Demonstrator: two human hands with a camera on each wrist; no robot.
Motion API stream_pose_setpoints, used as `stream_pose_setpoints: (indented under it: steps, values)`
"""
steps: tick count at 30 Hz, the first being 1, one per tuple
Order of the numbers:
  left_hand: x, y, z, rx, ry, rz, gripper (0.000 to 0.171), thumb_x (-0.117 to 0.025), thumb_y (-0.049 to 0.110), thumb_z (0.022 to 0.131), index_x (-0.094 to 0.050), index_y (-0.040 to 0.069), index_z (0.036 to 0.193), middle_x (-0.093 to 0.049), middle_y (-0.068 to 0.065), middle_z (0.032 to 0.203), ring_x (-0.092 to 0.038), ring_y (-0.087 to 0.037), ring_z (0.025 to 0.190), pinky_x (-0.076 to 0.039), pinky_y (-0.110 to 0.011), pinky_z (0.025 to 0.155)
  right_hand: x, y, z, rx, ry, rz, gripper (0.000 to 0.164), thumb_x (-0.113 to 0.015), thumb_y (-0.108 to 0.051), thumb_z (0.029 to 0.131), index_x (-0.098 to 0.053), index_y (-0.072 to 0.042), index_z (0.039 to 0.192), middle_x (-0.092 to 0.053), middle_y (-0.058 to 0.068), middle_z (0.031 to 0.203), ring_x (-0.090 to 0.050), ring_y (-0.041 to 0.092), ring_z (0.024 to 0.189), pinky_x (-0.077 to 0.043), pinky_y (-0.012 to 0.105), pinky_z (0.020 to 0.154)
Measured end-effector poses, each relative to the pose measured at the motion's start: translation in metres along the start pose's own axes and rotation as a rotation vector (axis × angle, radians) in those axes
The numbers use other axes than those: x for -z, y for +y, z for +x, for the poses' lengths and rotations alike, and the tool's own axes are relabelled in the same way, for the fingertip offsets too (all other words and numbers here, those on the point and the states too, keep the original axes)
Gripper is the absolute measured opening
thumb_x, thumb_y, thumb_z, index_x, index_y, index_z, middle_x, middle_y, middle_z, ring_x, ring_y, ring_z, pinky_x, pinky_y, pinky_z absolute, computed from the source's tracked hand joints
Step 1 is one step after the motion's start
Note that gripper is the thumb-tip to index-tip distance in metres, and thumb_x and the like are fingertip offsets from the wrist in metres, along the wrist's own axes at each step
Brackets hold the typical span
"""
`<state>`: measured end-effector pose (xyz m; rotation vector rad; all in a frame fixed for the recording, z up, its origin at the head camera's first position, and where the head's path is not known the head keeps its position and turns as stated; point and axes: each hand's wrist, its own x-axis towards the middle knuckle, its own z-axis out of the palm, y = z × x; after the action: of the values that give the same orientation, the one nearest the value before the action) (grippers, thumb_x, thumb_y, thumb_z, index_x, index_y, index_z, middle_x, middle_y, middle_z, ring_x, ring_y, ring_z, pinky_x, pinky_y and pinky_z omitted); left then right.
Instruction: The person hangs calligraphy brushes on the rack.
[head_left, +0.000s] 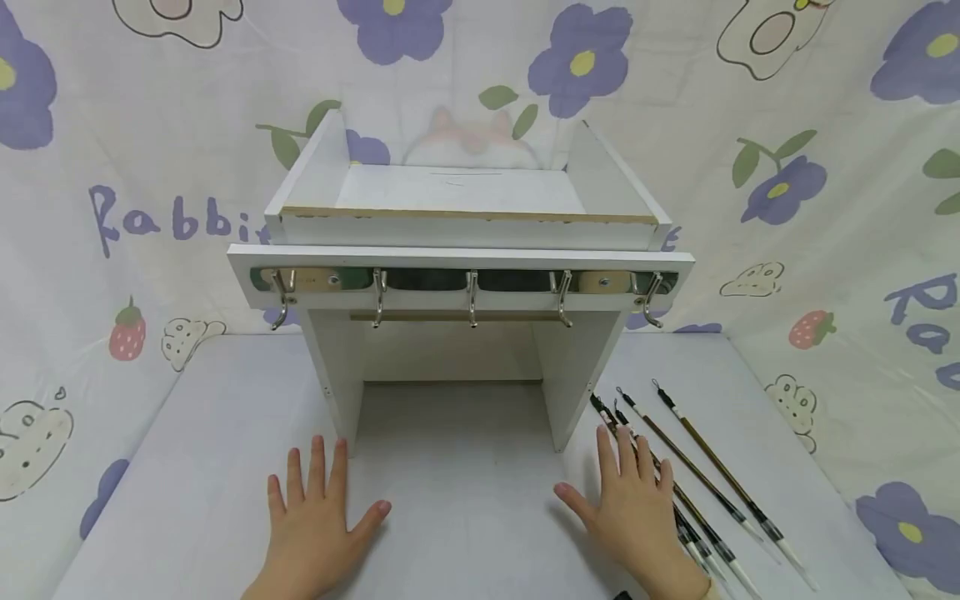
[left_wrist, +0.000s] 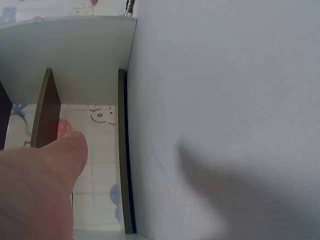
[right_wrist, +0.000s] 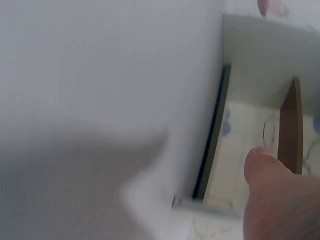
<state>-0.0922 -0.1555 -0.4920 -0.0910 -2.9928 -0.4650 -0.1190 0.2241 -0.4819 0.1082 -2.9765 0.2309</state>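
My left hand [head_left: 311, 525] is held palm down with straight, spread fingers at the front left, its fingertips near the foot of the white shelf unit [head_left: 465, 257]. My right hand [head_left: 633, 521] is spread likewise at the front right, holding nothing. Beside and partly behind it lie several calligraphy brushes [head_left: 716, 460] with dark handles, pale tips and hanging loops; the hand hides part of some. A shiny metal rail [head_left: 427, 279] with several hooks [head_left: 472, 300] runs across the unit's front. Each wrist view shows a thumb [left_wrist: 75, 152] before the unit's inside.
The unit stands on a white-covered table [head_left: 217, 433]. Patterned cloth [head_left: 495, 79] with flowers and rabbits hangs behind and at the sides. On top, the unit has an open tray section [head_left: 465, 192]. A small black object [head_left: 622, 596] shows at the bottom edge.
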Motion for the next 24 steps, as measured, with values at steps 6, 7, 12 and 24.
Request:
stream_pose_setpoints:
  steps: [6, 7, 12, 24]
  values:
    - [0.002, -0.003, 0.001, 0.020, -0.001, -0.033, 0.103, -0.044, 0.075, 0.086, -0.016, 0.002, 0.153, -0.007, -0.027, 0.157, 0.005, -0.055, 0.139, 0.002, -0.072, 0.104, 0.009, 0.030, 0.012, -0.028, 0.041, 0.029, 0.105, -0.047, -0.078, 0.083, -0.029, 0.003, 0.148, -0.034, 0.031, 0.145, -0.029, 0.052, 0.131, -0.020, 0.072, 0.101]
    - [0.002, -0.004, 0.002, 0.020, 0.002, -0.038, 0.104, -0.045, 0.075, 0.086, -0.016, 0.002, 0.153, -0.007, -0.028, 0.157, 0.004, -0.056, 0.138, 0.002, -0.073, 0.104, 0.010, 0.035, 0.013, -0.033, 0.047, 0.039, 0.105, -0.047, -0.077, 0.083, -0.029, 0.004, 0.147, -0.035, 0.032, 0.144, -0.031, 0.053, 0.129, -0.022, 0.072, 0.100]
    - [0.003, -0.006, 0.004, 0.020, 0.041, -0.062, 0.107, -0.050, 0.074, 0.084, -0.013, 0.000, 0.153, -0.009, -0.029, 0.156, 0.000, -0.060, 0.136, -0.002, -0.073, 0.104, 0.011, 0.054, 0.019, -0.047, 0.079, 0.082, 0.102, -0.053, -0.073, 0.083, -0.031, 0.006, 0.145, -0.040, 0.035, 0.137, -0.036, 0.054, 0.123, -0.030, 0.071, 0.096]
    - [0.011, -0.008, 0.015, 0.028, 0.116, -0.157, 0.112, -0.060, 0.070, 0.081, -0.014, -0.004, 0.151, -0.016, -0.029, 0.154, -0.010, -0.057, 0.136, -0.014, -0.071, 0.104, 0.013, 0.092, 0.030, -0.121, 0.051, 0.192, 0.101, -0.058, -0.068, 0.084, -0.033, 0.010, 0.143, -0.041, 0.040, 0.131, -0.040, 0.060, 0.115, -0.037, 0.071, 0.087]
